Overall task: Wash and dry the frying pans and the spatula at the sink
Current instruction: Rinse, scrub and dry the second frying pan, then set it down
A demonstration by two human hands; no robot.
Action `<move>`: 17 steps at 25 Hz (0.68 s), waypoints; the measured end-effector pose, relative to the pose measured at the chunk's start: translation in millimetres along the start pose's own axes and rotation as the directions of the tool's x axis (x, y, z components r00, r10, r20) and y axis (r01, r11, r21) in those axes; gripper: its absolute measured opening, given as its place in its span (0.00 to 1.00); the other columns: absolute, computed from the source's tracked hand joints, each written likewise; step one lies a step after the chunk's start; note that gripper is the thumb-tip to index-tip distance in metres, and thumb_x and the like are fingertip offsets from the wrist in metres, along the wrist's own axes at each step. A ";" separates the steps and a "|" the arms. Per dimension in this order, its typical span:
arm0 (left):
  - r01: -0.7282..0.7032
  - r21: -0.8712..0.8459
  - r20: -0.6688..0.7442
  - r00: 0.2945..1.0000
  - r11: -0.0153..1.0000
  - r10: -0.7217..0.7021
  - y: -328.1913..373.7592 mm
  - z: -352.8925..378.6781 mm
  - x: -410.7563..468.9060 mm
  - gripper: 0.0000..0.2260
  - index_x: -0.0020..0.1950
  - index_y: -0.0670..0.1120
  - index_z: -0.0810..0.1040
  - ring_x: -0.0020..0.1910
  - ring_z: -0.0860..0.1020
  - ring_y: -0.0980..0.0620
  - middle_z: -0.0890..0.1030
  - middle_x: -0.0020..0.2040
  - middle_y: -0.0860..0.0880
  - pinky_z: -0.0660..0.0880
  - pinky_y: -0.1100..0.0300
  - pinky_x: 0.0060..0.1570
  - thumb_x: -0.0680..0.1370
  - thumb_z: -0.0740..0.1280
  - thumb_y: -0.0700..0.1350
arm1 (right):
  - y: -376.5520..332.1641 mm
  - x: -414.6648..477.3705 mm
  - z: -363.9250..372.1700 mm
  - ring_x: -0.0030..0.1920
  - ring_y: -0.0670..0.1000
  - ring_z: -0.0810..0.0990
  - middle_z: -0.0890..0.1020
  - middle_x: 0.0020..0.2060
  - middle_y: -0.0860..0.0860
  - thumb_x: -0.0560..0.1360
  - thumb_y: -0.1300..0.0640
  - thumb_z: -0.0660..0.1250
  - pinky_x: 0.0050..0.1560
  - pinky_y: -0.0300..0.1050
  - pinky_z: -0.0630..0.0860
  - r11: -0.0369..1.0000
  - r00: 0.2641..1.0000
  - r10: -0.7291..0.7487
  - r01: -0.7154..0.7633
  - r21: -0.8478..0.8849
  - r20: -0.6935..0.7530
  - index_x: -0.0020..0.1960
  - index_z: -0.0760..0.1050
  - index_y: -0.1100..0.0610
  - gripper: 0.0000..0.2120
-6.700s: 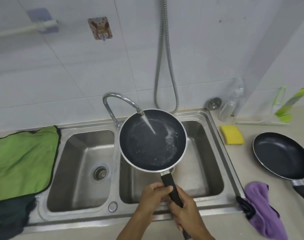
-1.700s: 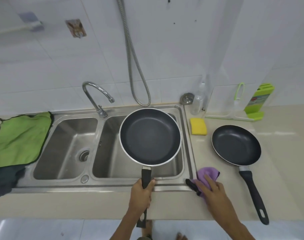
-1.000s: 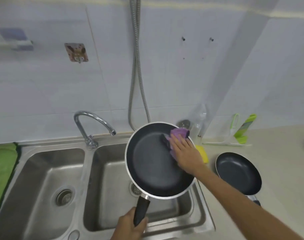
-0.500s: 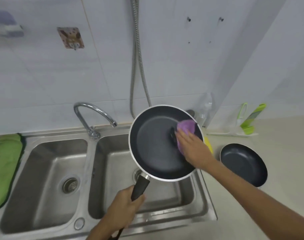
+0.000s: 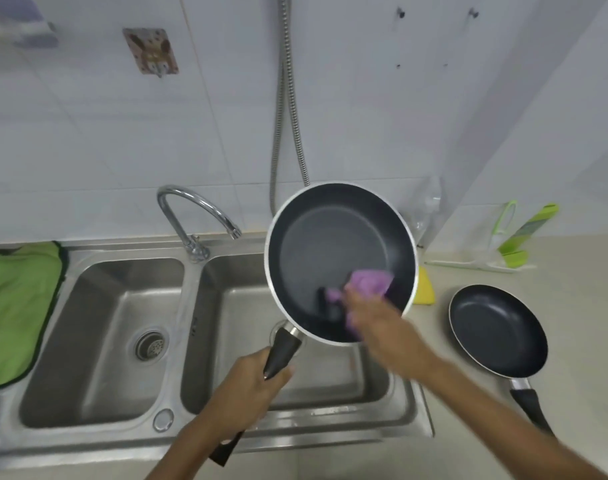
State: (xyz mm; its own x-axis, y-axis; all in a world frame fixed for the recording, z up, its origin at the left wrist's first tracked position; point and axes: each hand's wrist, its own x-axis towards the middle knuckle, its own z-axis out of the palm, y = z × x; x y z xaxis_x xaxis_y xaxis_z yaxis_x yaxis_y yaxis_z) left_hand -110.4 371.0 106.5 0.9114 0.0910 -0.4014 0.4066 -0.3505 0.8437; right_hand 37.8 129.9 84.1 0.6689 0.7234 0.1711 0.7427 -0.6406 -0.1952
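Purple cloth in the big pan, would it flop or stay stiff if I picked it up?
Probably floppy: the crumpled purple cloth bunches in soft folds under the right hand. Likely light too, since that hand alone presses it against the large black frying pan. Being soft fabric, it should not roll or break.

Home kitchen, sink corner. Evidence: double-bowl stainless sink point(image 5: 188, 306) with chrome tap point(image 5: 191, 216), white tiled wall point(image 5: 88, 150), metal hose point(image 5: 285, 98). One frying pan point(image 5: 330, 244) is over the sink, a second frying pan point(image 5: 496, 330) on the beige tabletop point(image 5: 579, 306), a yellow sponge point(image 5: 425, 289) at the sink's right edge and a green cloth point(image 5: 15, 306) at its left.
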 end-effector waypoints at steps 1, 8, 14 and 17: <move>-0.006 0.048 0.001 1.000 0.999 0.006 -2.3 6.4 -1.3 0.13 0.40 0.48 0.71 0.26 0.67 0.55 0.69 0.29 0.54 0.66 0.59 0.28 0.78 0.70 0.52 | -29.7 4.0 5.6 0.79 0.58 0.63 0.68 0.77 0.56 0.84 0.60 0.58 0.78 0.50 0.63 0.994 0.998 -0.062 0.059 0.095 0.029 0.79 0.65 0.58 0.23; -0.003 0.041 -0.071 0.997 0.999 0.006 -1.0 26.2 -2.2 0.12 0.40 0.47 0.73 0.26 0.69 0.57 0.72 0.28 0.54 0.67 0.60 0.30 0.78 0.71 0.52 | 85.7 100.2 -39.1 0.78 0.57 0.65 0.65 0.79 0.57 0.80 0.56 0.64 0.74 0.58 0.66 0.936 0.984 0.140 -0.167 -0.311 -0.107 0.80 0.61 0.60 0.31; -0.068 0.105 -0.137 0.987 0.992 0.083 9.5 25.7 12.3 0.09 0.46 0.48 0.78 0.27 0.72 0.59 0.76 0.29 0.53 0.70 0.61 0.32 0.78 0.71 0.53 | -43.3 -4.1 -11.4 0.74 0.54 0.72 0.74 0.73 0.51 0.86 0.41 0.49 0.72 0.53 0.71 0.986 1.000 -0.024 0.024 0.167 -0.004 0.75 0.68 0.45 0.22; -0.048 0.142 -0.111 0.992 0.989 0.064 20.9 44.8 8.9 0.07 0.46 0.52 0.76 0.28 0.75 0.59 0.77 0.31 0.52 0.68 0.68 0.31 0.78 0.71 0.53 | -74.6 72.1 0.7 0.80 0.63 0.58 0.60 0.79 0.66 0.88 0.58 0.47 0.79 0.55 0.61 0.972 0.951 -0.225 0.204 -0.116 -0.212 0.79 0.57 0.69 0.23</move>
State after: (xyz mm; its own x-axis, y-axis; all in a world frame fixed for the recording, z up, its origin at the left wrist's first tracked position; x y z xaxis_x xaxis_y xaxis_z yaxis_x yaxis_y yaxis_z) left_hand -96.6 322.6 104.6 0.9369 0.1712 -0.3047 0.3493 -0.4829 0.8030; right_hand 30.6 230.0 110.3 0.4757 0.7776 0.4111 0.8622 -0.5048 -0.0430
